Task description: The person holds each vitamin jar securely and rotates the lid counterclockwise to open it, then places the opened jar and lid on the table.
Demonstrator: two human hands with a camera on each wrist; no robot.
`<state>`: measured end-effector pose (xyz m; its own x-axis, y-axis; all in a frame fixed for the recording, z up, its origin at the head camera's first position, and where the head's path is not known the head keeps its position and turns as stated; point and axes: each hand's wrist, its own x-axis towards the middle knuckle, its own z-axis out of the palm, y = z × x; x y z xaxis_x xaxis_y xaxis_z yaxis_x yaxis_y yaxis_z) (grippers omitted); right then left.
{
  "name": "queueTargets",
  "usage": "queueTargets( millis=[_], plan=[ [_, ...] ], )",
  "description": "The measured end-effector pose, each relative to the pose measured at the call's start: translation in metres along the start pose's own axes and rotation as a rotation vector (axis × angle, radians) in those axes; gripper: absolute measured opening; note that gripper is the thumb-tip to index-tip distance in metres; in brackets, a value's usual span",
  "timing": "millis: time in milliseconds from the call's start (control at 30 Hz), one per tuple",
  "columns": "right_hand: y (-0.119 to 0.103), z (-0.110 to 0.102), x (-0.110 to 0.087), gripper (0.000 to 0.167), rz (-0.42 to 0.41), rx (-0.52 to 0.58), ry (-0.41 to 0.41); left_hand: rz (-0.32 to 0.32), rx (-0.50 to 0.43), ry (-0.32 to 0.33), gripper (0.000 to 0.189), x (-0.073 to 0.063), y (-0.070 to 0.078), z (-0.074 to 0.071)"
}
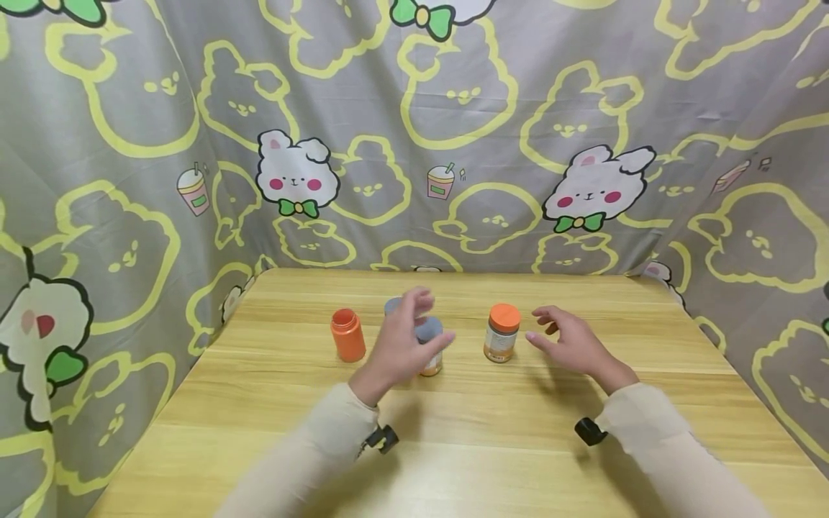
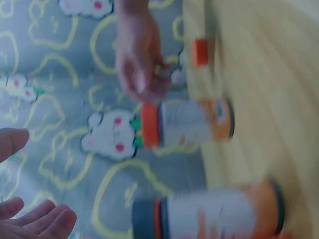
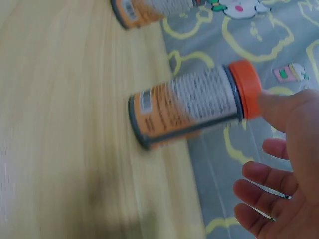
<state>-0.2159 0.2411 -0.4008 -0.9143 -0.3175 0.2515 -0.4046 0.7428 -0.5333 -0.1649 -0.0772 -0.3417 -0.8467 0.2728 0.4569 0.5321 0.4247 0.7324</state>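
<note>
My left hand (image 1: 400, 345), fingers loosely bent and thumb out, hovers over a grey-lidded jar (image 1: 431, 365) and partly hides it. Behind that hand shows another grey lid (image 1: 392, 305). In the left wrist view the grey-lidded jar (image 2: 214, 214) stands beside the left fingers (image 2: 60, 221), apart from them. My right hand (image 1: 576, 344) is held just right of the orange-lidded jar (image 1: 501, 334), fingers spread and holding nothing. In the right wrist view its thumb overlaps the edge of the orange lid (image 3: 246, 89). Left of the left hand stands an orange jar (image 1: 349, 337) without a lid.
A loose orange cap (image 2: 200, 52) lies on the table past the orange-lidded jar in the left wrist view. The wooden table (image 1: 492, 446) ends at a grey patterned curtain (image 1: 466, 144) behind and at both sides.
</note>
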Motion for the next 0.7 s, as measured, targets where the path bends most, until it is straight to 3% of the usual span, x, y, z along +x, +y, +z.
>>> queueTargets(
  millis=[233, 367, 533, 700],
  plan=[
    [-0.015, 0.008, 0.005, 0.051, -0.038, 0.04, 0.0, -0.101, -0.048, -0.227, 0.072, -0.002, 0.007, 0.036],
    [-0.017, 0.014, 0.008, 0.053, -0.033, 0.059, -0.008, -0.185, -0.027, -0.312, 0.075, -0.003, 0.004, 0.051],
    [-0.018, 0.019, 0.011, 0.06, -0.019, 0.067, -0.017, -0.254, 0.029, -0.363, 0.079, -0.001, -0.007, 0.065],
    [-0.017, 0.026, 0.014, 0.067, 0.008, 0.068, -0.014, -0.272, 0.11, -0.371, 0.081, 0.002, -0.017, 0.079]
  ],
)
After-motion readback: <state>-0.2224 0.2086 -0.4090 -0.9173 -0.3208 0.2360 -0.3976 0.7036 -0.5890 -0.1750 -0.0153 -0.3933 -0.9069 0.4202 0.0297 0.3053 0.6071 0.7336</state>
